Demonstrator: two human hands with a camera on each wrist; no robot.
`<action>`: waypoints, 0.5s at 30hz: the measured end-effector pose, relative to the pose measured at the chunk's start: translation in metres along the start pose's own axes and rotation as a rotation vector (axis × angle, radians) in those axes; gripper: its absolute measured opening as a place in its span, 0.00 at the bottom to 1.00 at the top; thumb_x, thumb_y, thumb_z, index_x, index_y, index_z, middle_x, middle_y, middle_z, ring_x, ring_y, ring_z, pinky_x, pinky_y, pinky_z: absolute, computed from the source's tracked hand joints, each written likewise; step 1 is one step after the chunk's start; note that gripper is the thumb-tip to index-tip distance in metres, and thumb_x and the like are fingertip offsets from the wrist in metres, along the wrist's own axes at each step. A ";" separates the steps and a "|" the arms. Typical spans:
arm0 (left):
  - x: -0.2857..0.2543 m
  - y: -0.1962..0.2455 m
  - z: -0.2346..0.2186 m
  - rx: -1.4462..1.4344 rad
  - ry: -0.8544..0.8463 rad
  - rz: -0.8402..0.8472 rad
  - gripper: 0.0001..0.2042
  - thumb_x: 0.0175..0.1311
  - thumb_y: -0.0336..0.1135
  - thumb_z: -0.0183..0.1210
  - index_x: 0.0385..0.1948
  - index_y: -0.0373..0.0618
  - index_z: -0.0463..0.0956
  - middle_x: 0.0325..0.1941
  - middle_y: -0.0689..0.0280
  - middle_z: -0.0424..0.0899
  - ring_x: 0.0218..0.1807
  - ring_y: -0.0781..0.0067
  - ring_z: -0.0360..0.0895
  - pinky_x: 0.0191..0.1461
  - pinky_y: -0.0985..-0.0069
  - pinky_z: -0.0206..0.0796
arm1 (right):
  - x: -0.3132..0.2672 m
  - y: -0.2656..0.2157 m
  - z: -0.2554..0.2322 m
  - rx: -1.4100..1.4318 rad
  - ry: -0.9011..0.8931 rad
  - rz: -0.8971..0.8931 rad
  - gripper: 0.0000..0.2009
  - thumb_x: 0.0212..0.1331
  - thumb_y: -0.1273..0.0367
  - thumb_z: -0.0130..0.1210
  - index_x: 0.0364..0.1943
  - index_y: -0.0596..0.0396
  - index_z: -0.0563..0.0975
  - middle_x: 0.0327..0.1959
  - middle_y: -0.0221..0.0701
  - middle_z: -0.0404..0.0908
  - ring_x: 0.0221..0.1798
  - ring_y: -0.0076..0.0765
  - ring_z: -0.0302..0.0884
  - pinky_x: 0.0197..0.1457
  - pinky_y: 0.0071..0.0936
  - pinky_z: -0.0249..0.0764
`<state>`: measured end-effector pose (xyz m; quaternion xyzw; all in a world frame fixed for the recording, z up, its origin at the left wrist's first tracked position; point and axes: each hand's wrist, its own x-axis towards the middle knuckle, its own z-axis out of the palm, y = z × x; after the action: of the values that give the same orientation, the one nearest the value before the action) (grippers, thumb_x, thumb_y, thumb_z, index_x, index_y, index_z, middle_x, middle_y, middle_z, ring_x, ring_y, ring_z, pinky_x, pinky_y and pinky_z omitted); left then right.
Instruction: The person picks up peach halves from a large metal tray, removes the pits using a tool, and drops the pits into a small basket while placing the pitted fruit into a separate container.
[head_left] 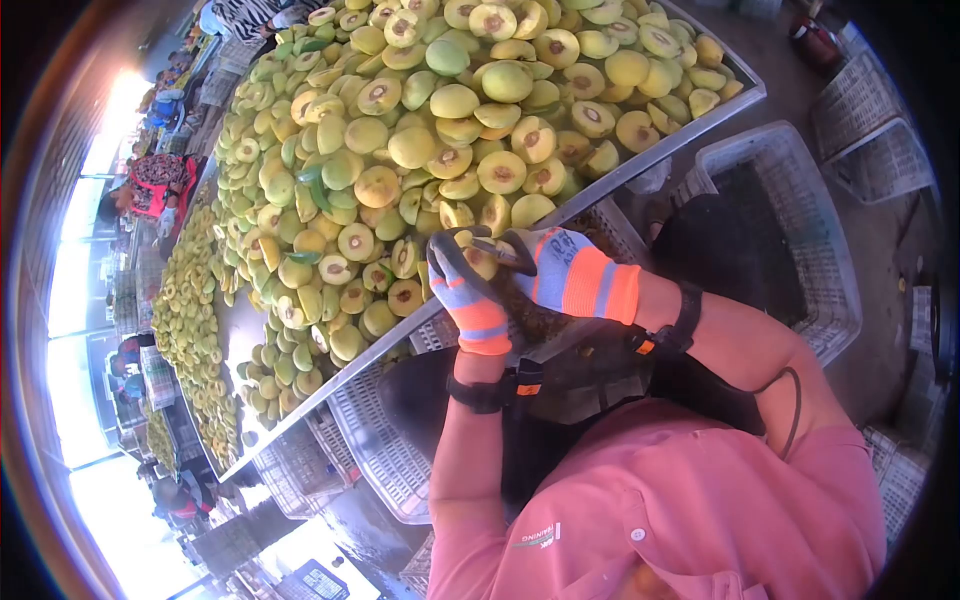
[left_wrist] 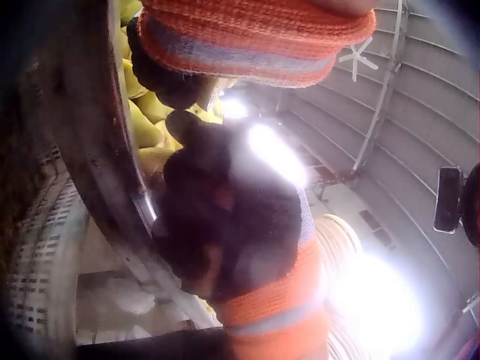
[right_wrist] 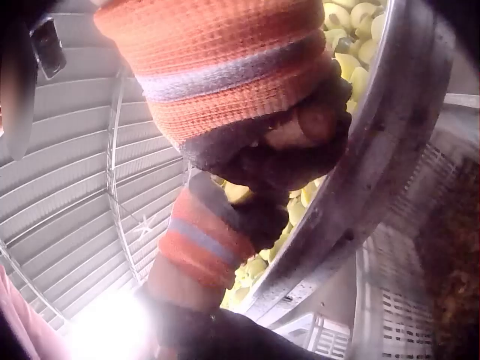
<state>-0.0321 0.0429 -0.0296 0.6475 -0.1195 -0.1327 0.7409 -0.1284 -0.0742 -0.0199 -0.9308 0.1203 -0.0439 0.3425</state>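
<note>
My left hand (head_left: 462, 283), in a grey and orange knit glove with dark palm coating, holds a yellow-green peach half (head_left: 480, 263) at the edge of the metal-rimmed table. My right hand (head_left: 560, 265), gloved alike, meets it from the right and grips a small tool (head_left: 492, 246) whose metal end lies over the fruit. In the right wrist view the tool's wooden-looking handle (right_wrist: 300, 129) sticks out of the curled fist. The tool's tip is not distinct. Beyond both hands lies a deep heap of halved peaches (head_left: 410, 147), several showing brown stones.
The raised metal rim (head_left: 330, 383) runs diagonally just beyond my hands. Plastic crates (head_left: 385, 430) stand below it, and a large grey tub (head_left: 835, 270) is at right. Other people (head_left: 160, 185) work along the far left. Stacked crates (head_left: 865, 110) stand at upper right.
</note>
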 end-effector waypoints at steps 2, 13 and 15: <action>-0.002 -0.004 0.003 0.114 -0.004 0.102 0.15 0.74 0.46 0.50 0.46 0.42 0.74 0.40 0.65 0.79 0.40 0.72 0.78 0.44 0.73 0.74 | 0.000 -0.002 -0.005 -0.070 -0.020 -0.001 0.20 0.59 0.54 0.54 0.33 0.61 0.81 0.36 0.51 0.83 0.45 0.56 0.81 0.51 0.44 0.76; -0.013 0.014 0.017 0.137 0.013 0.124 0.13 0.75 0.39 0.47 0.39 0.41 0.77 0.32 0.69 0.77 0.35 0.81 0.72 0.37 0.79 0.64 | -0.003 -0.001 0.025 0.399 0.012 -0.019 0.15 0.58 0.60 0.56 0.39 0.58 0.80 0.37 0.48 0.83 0.44 0.56 0.81 0.47 0.41 0.76; -0.014 0.019 0.016 0.211 -0.045 0.188 0.13 0.75 0.38 0.47 0.39 0.40 0.77 0.31 0.68 0.78 0.34 0.82 0.72 0.37 0.80 0.64 | -0.008 -0.007 0.009 0.584 -0.045 -0.051 0.13 0.58 0.62 0.57 0.40 0.57 0.80 0.35 0.47 0.83 0.41 0.53 0.81 0.44 0.39 0.75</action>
<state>-0.0502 0.0353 -0.0092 0.7046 -0.2095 -0.0638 0.6750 -0.1339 -0.0618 -0.0222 -0.7964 0.0715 -0.0644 0.5971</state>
